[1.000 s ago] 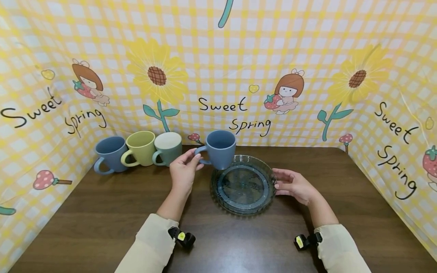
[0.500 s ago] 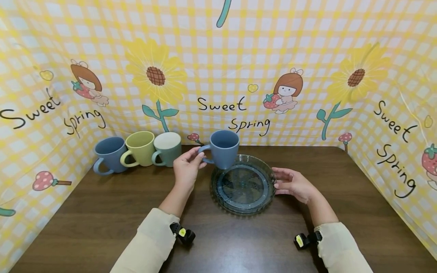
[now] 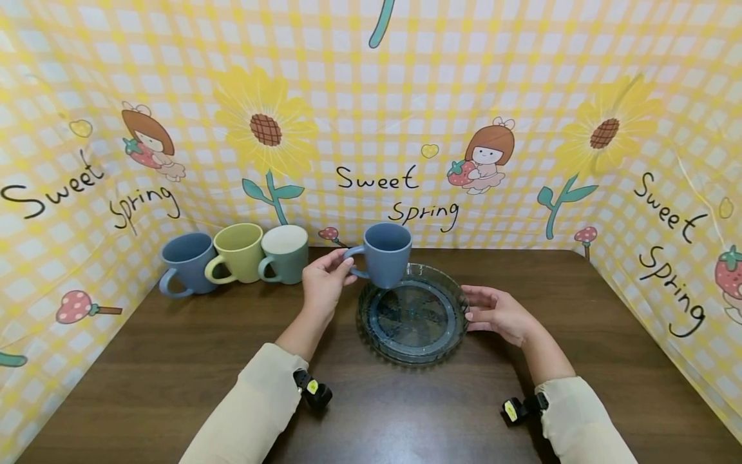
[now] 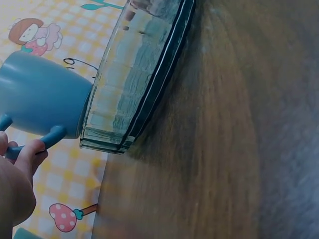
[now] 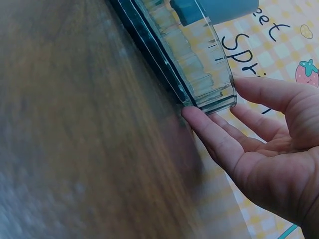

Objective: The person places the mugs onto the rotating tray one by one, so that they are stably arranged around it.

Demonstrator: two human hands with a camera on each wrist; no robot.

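A blue mug (image 3: 387, 256) is upright over the far left part of a clear, greenish-grey glass dish (image 3: 449, 351) with a scalloped rim. My left hand (image 3: 326, 283) pinches the mug's handle between thumb and fingers. In the right wrist view, the lower end of the mug (image 5: 197, 11) shows through the glass wall. Whether its bottom touches the dish cannot be made out. At the dish's right edge, my right hand (image 3: 501, 314) touches the outside with extended fingers, one fingertip (image 5: 192, 113) at the base and another at the rim.
At the back left stand a second blue mug (image 3: 188, 261), a yellow-green mug (image 3: 240, 252) and a green mug (image 3: 288, 261) with a white top. Beyond the brown table (image 3: 174, 374), a yellow checked cloth (image 3: 371, 116) covers the back and both sides.
My left hand has carried the blue mug a short way to the right, further over the dish. The right hand and the dish stay in place.
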